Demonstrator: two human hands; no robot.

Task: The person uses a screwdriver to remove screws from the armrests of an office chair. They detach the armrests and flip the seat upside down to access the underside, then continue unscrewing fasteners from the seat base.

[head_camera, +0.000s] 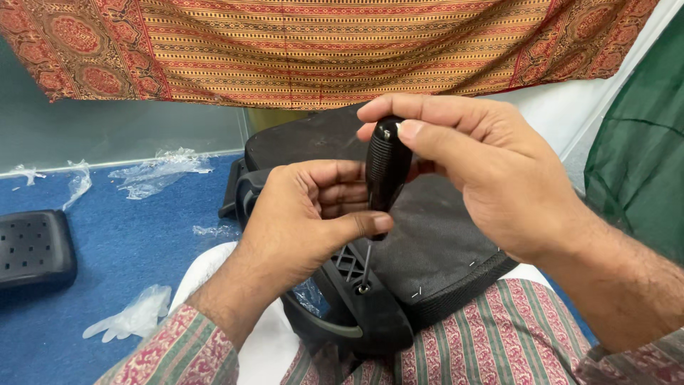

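In the head view, the screwdriver [385, 171] stood nearly upright, its long axis running down to a screw [363, 289] in the black chair part [370, 314] on the person's lap. Both hands held its ribbed handle: the right hand [491, 178] pinching the top, the left hand [306, 214] curled around lower down.

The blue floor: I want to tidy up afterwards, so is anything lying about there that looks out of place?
Yes. Crumpled clear plastic wrap lies strewn along the wall, more scraps sit near the person's knee, and a loose black perforated panel lies at the left edge.
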